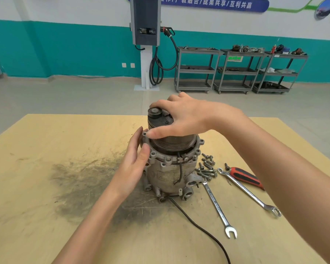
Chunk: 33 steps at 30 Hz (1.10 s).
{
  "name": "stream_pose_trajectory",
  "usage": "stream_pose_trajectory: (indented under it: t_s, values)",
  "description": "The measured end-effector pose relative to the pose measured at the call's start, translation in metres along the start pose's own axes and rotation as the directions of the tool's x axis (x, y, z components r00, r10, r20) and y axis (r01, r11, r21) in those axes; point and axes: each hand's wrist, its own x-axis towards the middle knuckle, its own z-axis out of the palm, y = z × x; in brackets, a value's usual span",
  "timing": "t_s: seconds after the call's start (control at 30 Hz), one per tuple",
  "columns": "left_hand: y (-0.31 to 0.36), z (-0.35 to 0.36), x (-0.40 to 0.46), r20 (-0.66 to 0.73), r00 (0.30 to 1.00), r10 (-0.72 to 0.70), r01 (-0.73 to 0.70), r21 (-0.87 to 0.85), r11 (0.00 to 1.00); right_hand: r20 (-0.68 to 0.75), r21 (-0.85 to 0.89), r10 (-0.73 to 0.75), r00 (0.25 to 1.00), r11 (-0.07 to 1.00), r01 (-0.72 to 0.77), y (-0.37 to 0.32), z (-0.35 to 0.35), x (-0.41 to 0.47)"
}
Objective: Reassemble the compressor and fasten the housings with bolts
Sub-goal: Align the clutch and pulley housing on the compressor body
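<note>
Compressor (171, 168) upright mid-table (46, 187), right hand (183, 117) spread over dark pulley (166, 130) on top, left hand (135, 161) flat against flange, fingers straight and together. Bolts (207, 167) heaped just right of housing; two wrenches (217, 206) and red-handled tool (246, 178) beyond — crowding right side. Left of table bare but grease-smudged. Black cable (198, 225) runs off front edge. Housing label unreadable.
</note>
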Motion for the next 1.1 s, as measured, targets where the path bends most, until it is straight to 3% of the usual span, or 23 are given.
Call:
stream_pose_trajectory:
  t_s: [0.1,0.2,0.33,0.5,0.67,0.77,0.9,1.1]
  values:
    - [0.008,-0.003,0.004,0.02,0.997,0.08,-0.08,0.017,0.997,-0.131,0.286,-0.033,0.991,0.956,0.069,0.014,0.007,-0.014]
    - [0.019,-0.003,0.016,0.109,0.986,0.128,-0.136,0.068,0.988,-0.306,0.662,0.042,0.951,0.728,0.181,0.032,0.032,-0.031]
    - [0.026,-0.003,0.032,0.167,0.98,0.11,-0.132,0.128,0.983,-0.347,0.836,0.102,0.932,0.485,0.257,0.036,0.073,-0.036]
    - [0.021,0.004,0.034,0.157,0.98,0.118,-0.125,0.037,0.991,-0.385,0.873,0.12,0.915,0.368,0.319,0.035,0.087,-0.027]
    - [0.018,-0.006,0.038,0.212,0.974,0.077,-0.08,0.005,0.997,-0.418,0.877,0.14,0.898,0.322,0.358,0.039,0.103,-0.023]
    - [0.012,-0.018,0.04,0.254,0.965,0.064,-0.078,0.045,0.996,-0.346,0.916,0.196,0.917,0.281,0.286,0.042,0.107,-0.021]
    - [0.003,-0.033,0.041,0.32,0.946,0.054,-0.091,0.101,0.991,-0.306,0.931,0.237,0.922,0.279,0.237,0.048,0.112,-0.019]
    - [-0.007,-0.04,0.04,0.342,0.94,0.019,-0.049,0.08,0.996,-0.435,0.874,0.202,0.877,0.33,0.357,0.041,0.109,-0.021]
